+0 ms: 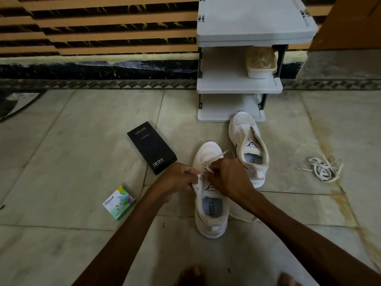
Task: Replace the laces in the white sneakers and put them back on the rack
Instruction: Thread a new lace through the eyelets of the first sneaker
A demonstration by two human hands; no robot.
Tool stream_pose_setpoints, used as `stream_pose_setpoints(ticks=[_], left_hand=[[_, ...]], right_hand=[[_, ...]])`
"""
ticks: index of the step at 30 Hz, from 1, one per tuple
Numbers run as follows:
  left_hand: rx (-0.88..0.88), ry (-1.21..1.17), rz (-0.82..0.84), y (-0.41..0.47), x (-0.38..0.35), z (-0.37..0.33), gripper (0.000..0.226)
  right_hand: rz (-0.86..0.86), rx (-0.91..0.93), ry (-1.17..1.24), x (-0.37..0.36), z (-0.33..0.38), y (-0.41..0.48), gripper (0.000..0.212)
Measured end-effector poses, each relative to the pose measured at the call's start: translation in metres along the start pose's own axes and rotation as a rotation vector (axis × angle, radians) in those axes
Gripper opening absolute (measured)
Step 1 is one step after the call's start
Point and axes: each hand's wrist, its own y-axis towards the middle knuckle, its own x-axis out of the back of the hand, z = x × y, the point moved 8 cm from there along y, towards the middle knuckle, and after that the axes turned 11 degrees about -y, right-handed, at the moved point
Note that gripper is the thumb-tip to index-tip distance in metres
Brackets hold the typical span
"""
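A white sneaker [210, 213] stands on the floor tiles in front of me, toe pointing away. My left hand [177, 178] pinches its collar and a strand of white lace [221, 154] at the left eyelets. My right hand [228, 178] pinches the lace over the tongue. One lace end trails on the floor to the right of the shoe. The second white sneaker [250, 147] sits behind and to the right, with no lace visible in it. A loose pile of laces [324, 169] lies on the floor at the right. The grey shoe rack [239, 87] stands at the back.
A black phone box [151, 146] lies left of the sneakers. Nearer me on the left is a small green and white box [119, 202]. A plastic container [260, 62] sits on the rack's middle shelf. My toes [191, 275] show at the bottom edge. A striped wall runs behind.
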Motion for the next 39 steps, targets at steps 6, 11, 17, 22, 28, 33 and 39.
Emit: stream_pose_setpoints(ticks=[6, 11, 17, 22, 28, 33, 39], left_hand=[[-0.002, -0.027, 0.025, 0.003, 0.001, 0.004, 0.023], [-0.007, -0.031, 0.031, 0.005, 0.002, 0.007, 0.023], [-0.018, -0.049, 0.039, 0.004, -0.001, 0.004, 0.023], [-0.035, -0.035, 0.042, 0.004, -0.003, 0.003, 0.025], [-0.024, -0.051, 0.061, 0.006, -0.002, 0.005, 0.020], [-0.042, -0.056, 0.080, 0.007, -0.003, 0.005, 0.020], [-0.064, -0.038, 0.108, 0.009, -0.004, 0.007, 0.011]], right_hand=[[0.003, 0.009, 0.016, -0.003, -0.002, 0.004, 0.034], [-0.005, 0.027, 0.055, -0.008, -0.003, 0.003, 0.029], [-0.084, 0.019, 0.065, -0.009, -0.002, 0.001, 0.038], [-0.119, 0.021, 0.063, -0.010, 0.001, -0.001, 0.031], [-0.080, 0.041, 0.077, -0.015, -0.001, 0.001, 0.023], [-0.062, 0.020, 0.075, -0.020, -0.006, 0.001, 0.025], [-0.028, -0.031, 0.043, -0.020, -0.001, -0.001, 0.030]])
